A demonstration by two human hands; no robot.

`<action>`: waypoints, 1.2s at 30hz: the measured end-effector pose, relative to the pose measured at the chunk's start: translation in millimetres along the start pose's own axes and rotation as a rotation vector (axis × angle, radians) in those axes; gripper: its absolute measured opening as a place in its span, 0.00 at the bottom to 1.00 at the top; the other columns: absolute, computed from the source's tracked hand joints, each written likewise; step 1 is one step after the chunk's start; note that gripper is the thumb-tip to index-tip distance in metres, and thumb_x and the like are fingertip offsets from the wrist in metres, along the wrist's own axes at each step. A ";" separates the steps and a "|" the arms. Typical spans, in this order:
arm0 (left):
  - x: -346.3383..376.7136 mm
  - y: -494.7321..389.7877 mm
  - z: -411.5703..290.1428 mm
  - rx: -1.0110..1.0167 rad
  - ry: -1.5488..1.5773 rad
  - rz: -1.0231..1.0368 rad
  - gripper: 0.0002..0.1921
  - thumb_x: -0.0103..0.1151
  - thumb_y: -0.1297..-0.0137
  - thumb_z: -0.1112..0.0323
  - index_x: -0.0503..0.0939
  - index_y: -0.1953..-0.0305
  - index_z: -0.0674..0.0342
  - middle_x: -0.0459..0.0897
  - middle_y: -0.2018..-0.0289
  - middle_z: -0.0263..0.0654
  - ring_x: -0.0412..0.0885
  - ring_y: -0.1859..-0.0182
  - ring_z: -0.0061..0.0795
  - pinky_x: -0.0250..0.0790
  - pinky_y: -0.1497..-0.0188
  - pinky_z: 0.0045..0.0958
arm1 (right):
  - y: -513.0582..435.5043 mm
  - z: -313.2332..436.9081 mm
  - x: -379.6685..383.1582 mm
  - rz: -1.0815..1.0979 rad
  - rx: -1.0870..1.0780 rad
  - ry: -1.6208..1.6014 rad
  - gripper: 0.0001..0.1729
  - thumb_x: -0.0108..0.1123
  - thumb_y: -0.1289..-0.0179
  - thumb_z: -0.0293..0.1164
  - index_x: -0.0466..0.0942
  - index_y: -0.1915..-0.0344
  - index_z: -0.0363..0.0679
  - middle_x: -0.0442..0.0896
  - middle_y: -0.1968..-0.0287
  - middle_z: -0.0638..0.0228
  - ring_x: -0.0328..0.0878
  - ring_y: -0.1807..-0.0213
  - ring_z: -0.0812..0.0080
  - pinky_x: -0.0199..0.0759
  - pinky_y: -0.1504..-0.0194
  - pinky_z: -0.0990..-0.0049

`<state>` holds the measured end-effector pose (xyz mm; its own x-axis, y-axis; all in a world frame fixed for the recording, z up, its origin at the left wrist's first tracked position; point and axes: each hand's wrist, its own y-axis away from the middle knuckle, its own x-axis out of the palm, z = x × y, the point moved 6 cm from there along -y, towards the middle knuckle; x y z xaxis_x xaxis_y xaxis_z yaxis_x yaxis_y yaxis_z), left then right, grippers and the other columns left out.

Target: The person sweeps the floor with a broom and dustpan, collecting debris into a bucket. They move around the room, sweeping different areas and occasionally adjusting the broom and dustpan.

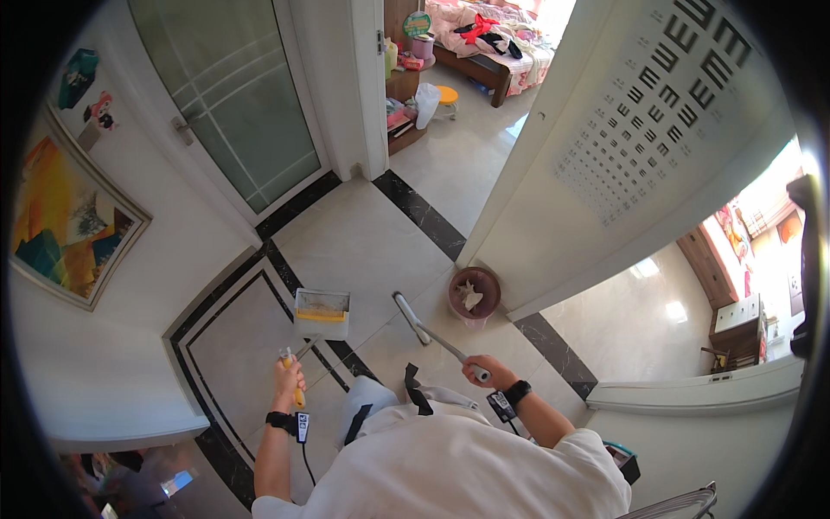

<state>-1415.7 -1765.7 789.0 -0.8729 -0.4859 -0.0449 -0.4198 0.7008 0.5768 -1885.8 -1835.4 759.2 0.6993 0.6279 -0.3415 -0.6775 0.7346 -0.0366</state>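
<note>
My left hand [288,379] is closed around the yellow-and-clear handle [299,396] of a dustpan [331,329]. The white pan has a yellow strip across it and lies on the tiled floor, its far part holding what looks like dust. With my right hand [493,371] I grip the grey pole [447,348] of a broom or floor squeegee. Its long narrow head [411,318] rests on the tiles, right of the dustpan and apart from it. Each wrist wears a black strap with a small device.
A pink waste bin [499,295] with crumpled tissue stands by the wall corner bearing an eye chart [655,110]. Left of me are a framed painting [78,220] and a frosted glass door [227,84]. Ahead, a doorway shows a bed [480,61] and a yellow-topped stool [447,95].
</note>
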 end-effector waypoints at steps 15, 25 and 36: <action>107.2 -311.4 -212.6 -0.032 -0.191 0.334 0.05 0.48 0.45 0.75 0.65 0.68 0.57 0.61 0.86 0.26 0.60 0.90 0.18 0.57 0.91 0.22 | -293.1 -59.2 -92.0 -0.497 0.904 -1.550 0.06 0.49 0.39 0.25 0.62 0.67 0.37 0.68 0.76 0.71 0.67 0.79 0.81 0.63 0.80 0.83; 306.0 -505.0 -343.1 0.083 -0.381 0.534 0.03 0.48 0.43 0.74 0.67 0.67 0.59 0.64 0.86 0.29 0.64 0.89 0.19 0.60 0.91 0.23 | -404.3 -91.6 -194.7 -0.835 0.856 -1.459 0.05 0.49 0.40 0.25 0.62 0.69 0.39 0.68 0.79 0.74 0.66 0.83 0.82 0.61 0.83 0.84; 536.7 -665.1 -458.4 0.293 -0.638 0.555 0.08 0.49 0.46 0.73 0.73 0.64 0.66 0.71 0.86 0.34 0.70 0.89 0.23 0.62 0.91 0.27 | -507.9 -191.8 -409.0 -0.989 0.777 -1.424 0.06 0.48 0.42 0.24 0.61 0.69 0.37 0.68 0.79 0.72 0.65 0.84 0.82 0.61 0.86 0.84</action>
<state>-1491.0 -2731.9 755.2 -0.9049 0.2841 -0.3170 0.1334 0.8964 0.4226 -1871.5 -2514.6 737.4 0.6347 -0.6139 0.4694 -0.0184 0.5952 0.8034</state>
